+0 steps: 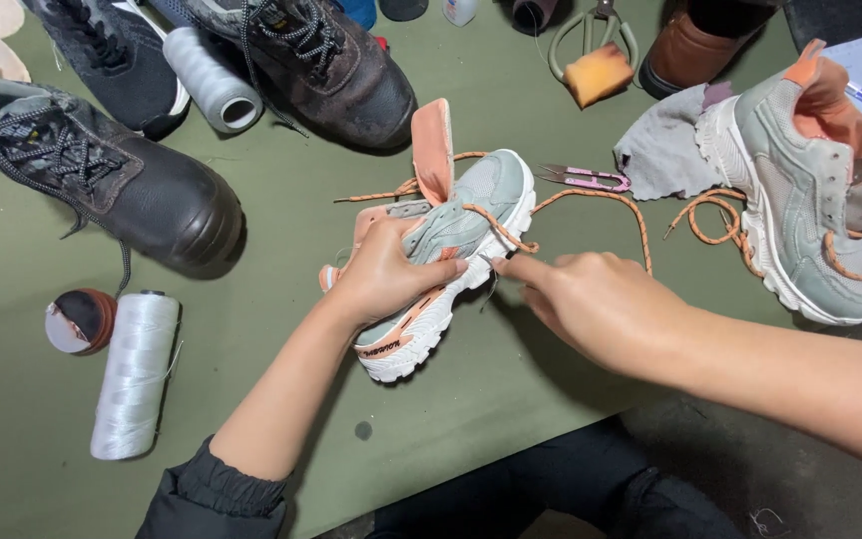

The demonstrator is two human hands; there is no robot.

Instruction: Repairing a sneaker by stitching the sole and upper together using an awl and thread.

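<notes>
Gripping the grey-and-orange sneaker point(451, 250) across its upper, the left hand point(391, 274) is clamped on the shoe and tips it sole-outward on the olive bench point(511, 399). The right hand point(586, 294) sits just beside the white sole edge, its fingers point(511, 268) pinched together at the seam between sole and upper; whether a needle or thread is between them is too small to tell. The orange lace point(601, 200) trails loose behind the shoe.

Judging from this, the work wants the left hand holding firm so the seam stays turned toward the eye, while the right keeps its pinch close to the sole edge and clear of the lace.

Pink thread snips point(586, 180) lie near, behind the shoe. The matching sneaker point(800, 200) rests well apart to the right, a black work boot point(122, 180) and a white thread spool point(137, 374) to the left.
</notes>
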